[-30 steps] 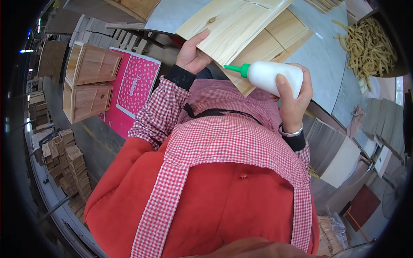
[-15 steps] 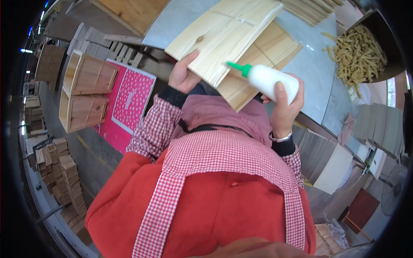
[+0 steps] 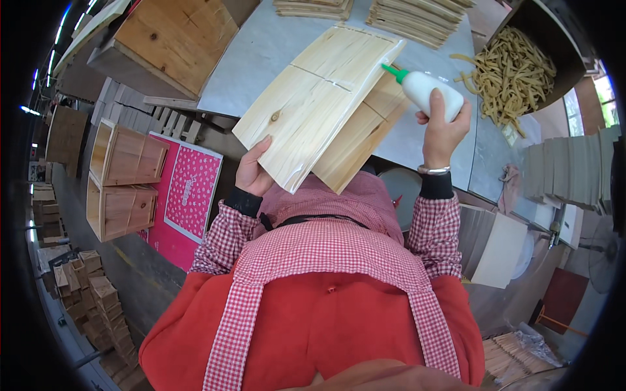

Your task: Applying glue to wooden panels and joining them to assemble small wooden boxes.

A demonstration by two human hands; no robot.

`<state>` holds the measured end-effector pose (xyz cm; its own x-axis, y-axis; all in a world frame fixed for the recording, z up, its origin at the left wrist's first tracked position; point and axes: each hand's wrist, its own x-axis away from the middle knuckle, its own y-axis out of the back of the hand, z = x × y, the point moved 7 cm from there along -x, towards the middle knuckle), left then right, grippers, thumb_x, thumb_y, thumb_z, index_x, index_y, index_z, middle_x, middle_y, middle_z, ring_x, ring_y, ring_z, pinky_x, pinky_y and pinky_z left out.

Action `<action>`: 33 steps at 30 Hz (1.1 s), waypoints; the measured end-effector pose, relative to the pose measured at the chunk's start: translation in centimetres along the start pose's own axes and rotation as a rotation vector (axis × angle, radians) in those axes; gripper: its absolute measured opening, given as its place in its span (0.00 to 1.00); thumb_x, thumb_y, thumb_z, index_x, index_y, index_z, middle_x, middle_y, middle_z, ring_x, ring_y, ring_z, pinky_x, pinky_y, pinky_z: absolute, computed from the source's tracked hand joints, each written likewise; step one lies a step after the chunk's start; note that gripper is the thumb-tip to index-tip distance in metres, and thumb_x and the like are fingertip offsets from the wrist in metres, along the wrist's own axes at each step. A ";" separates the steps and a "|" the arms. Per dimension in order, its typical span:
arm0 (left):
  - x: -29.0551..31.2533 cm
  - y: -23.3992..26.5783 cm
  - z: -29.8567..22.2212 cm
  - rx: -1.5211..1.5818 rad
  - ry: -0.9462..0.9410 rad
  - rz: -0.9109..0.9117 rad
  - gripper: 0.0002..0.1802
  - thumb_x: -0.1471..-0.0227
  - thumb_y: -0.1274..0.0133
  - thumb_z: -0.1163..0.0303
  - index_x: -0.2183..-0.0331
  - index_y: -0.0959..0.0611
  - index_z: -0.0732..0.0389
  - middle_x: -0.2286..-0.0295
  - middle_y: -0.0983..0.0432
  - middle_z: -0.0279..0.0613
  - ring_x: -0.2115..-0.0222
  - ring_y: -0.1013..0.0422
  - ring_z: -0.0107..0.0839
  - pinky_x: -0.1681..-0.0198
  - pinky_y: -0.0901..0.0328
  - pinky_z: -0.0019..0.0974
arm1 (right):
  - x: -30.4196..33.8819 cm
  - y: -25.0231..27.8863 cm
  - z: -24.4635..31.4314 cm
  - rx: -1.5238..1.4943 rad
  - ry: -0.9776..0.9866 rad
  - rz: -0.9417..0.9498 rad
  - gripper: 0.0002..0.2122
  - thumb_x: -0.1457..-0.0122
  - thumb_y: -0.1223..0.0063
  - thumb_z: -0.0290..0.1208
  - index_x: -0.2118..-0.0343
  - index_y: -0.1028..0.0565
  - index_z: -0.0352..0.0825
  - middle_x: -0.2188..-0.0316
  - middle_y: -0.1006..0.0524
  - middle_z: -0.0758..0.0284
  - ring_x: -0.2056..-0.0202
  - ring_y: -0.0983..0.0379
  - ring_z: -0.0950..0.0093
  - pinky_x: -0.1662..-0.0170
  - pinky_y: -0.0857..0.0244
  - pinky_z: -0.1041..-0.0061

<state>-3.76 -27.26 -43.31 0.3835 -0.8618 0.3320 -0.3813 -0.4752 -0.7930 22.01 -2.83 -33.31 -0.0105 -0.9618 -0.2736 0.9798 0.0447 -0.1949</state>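
The right hand (image 3: pixel 447 127) has carried a white squeeze bottle (image 3: pixel 422 87) along the right edge of the upper panel (image 3: pixel 319 101), near end to far; that edge looks almost coated. Its fingers clamp the bottle; the left hand's (image 3: pixel 255 173) grip the panel above the table (image 3: pixel 241 72). Counted: one bottle, one upper and one lower panel (image 3: pixel 357 138), two far board stacks (image 3: pixel 417 23).

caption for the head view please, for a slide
Left hand grips a knotted wooden panel; right hand holds a green-nozzled white squeeze bottle by its long edge.
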 end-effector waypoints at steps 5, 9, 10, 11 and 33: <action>-1.0 0.3 -0.9 -0.010 -0.015 0.025 0.31 0.46 0.50 0.72 0.44 0.41 0.68 0.47 0.38 0.55 0.47 0.37 0.44 0.43 0.41 0.46 | 2.6 -0.9 0.9 0.034 -0.022 0.171 0.13 0.43 0.46 0.32 0.62 0.35 0.29 0.73 0.27 0.63 0.82 0.30 0.77 0.83 0.35 0.81; -1.3 0.7 -1.7 0.039 0.036 0.032 0.32 0.46 0.50 0.72 0.43 0.42 0.68 0.46 0.39 0.56 0.46 0.39 0.47 0.42 0.42 0.48 | 4.3 0.6 2.2 -0.138 -0.021 0.081 0.15 0.42 0.49 0.34 0.58 0.36 0.30 0.70 0.28 0.62 0.76 0.29 0.73 0.79 0.36 0.76; -1.3 0.7 -2.1 0.028 0.010 0.054 0.33 0.46 0.51 0.72 0.42 0.43 0.67 0.45 0.39 0.56 0.45 0.39 0.47 0.42 0.42 0.49 | 4.1 1.5 2.8 -0.199 0.005 0.016 0.16 0.41 0.50 0.36 0.56 0.37 0.30 0.69 0.28 0.61 0.74 0.29 0.72 0.78 0.36 0.75; -1.3 0.3 -2.7 0.014 -0.023 0.095 0.34 0.47 0.50 0.72 0.42 0.43 0.66 0.45 0.39 0.56 0.45 0.39 0.47 0.41 0.43 0.49 | 3.9 2.5 3.6 -0.258 0.042 -0.035 0.18 0.41 0.52 0.38 0.55 0.37 0.30 0.68 0.28 0.60 0.73 0.29 0.71 0.77 0.36 0.75; -24.9 -60.0 -13.1 -0.123 -0.205 0.840 0.32 0.46 0.47 0.56 0.47 0.37 0.62 0.50 0.35 0.49 0.51 0.36 0.46 0.47 0.35 0.42 | 4.4 14.4 7.7 -0.240 0.167 -0.489 0.22 0.40 0.56 0.41 0.49 0.40 0.30 0.62 0.29 0.59 0.73 0.30 0.72 0.77 0.38 0.77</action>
<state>-1.44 20.45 2.69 0.0740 -0.8922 -0.4456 -0.6891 0.2773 -0.6696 37.62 -8.49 -30.07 -0.5018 -0.8314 -0.2387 0.7803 -0.3159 -0.5397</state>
